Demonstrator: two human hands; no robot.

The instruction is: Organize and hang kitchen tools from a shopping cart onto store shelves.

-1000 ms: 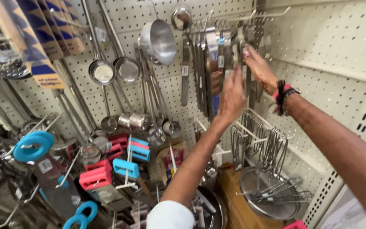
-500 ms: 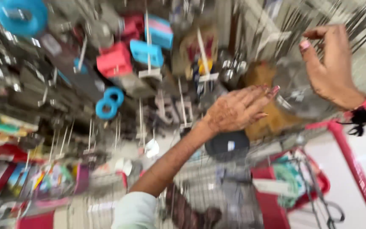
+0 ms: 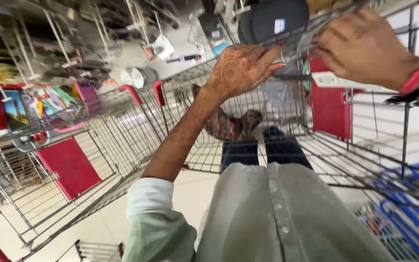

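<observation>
My right hand (image 3: 364, 46), with a red band and dark bracelets at the wrist, is curled over the edge of a wire-mesh kitchen item (image 3: 311, 24) at the top of the view. My left hand (image 3: 241, 68), patterned with henna, reaches out flat, its fingertips at the same wire edge. Just behind the mesh sits a dark round pan (image 3: 272, 17) with a small label. Both hands hover over a wire shopping cart (image 3: 190, 97). How much of the mesh item the hands cover is unclear.
The cart has red side panels (image 3: 333, 106) and a red handle (image 3: 158, 92), with a patterned cloth (image 3: 229, 123) inside. Blurred shelves of hanging utensils (image 3: 73, 43) fill the upper left. A second wire cart (image 3: 40, 160) stands left. Blue packs (image 3: 408, 204) lie lower right.
The view has swung down from the pegboard of utensils to the cart. Both hands came down from the wall hooks, the right one carrying a mesh item over the cart.
</observation>
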